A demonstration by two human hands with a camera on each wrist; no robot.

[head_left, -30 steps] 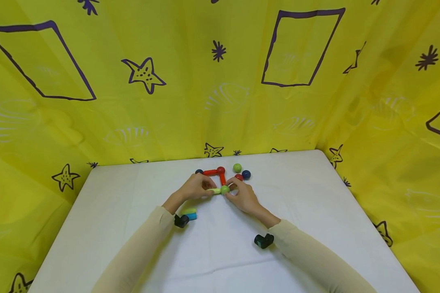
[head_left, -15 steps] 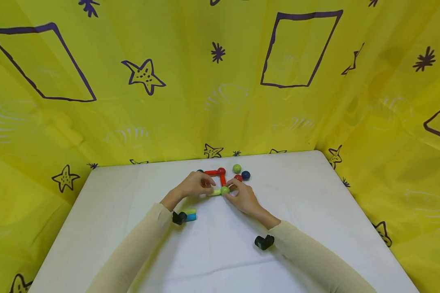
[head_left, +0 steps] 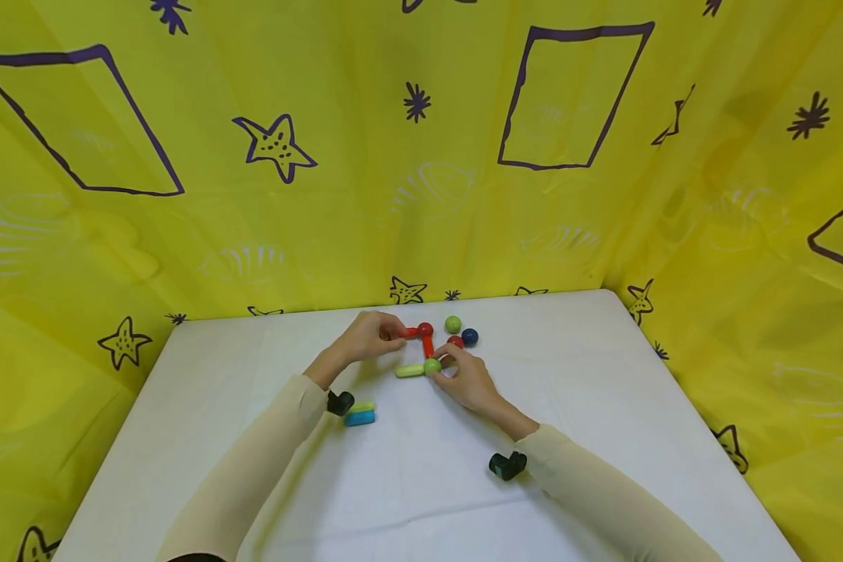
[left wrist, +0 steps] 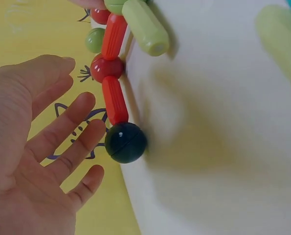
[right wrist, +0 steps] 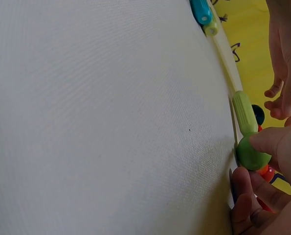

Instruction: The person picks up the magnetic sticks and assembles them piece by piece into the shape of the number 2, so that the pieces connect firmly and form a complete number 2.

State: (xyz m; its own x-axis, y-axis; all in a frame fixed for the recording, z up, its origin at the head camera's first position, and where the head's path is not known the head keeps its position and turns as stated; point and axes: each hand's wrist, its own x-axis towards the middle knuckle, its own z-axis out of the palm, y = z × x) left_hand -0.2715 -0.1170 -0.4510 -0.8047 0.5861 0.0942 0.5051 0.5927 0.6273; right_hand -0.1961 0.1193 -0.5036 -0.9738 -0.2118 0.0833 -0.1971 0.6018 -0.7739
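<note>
A chain of toy rods and balls lies on the white table. My right hand [head_left: 467,378] pinches its green ball [right wrist: 253,155] between thumb and fingers. From that ball a light green rod [head_left: 410,371] sticks out leftward, and a red rod [head_left: 428,346] runs back to a red ball [head_left: 425,330]. A second red rod [left wrist: 115,100] links the red ball to a dark ball [left wrist: 125,143]. My left hand [head_left: 368,337] hovers by this end with relaxed, spread fingers and holds nothing; it hides the dark ball in the head view.
Behind my right hand lie a loose green ball [head_left: 453,324], a dark blue ball [head_left: 470,337] and a red ball [head_left: 455,342]. A blue rod [head_left: 360,418] and a yellow-green rod [head_left: 363,407] lie near my left wrist. A yellow curtain [head_left: 351,234] borders the table.
My left hand has let go of the light green rod and moved back and slightly left toward the dark ball end. My right hand stays at the green ball.
</note>
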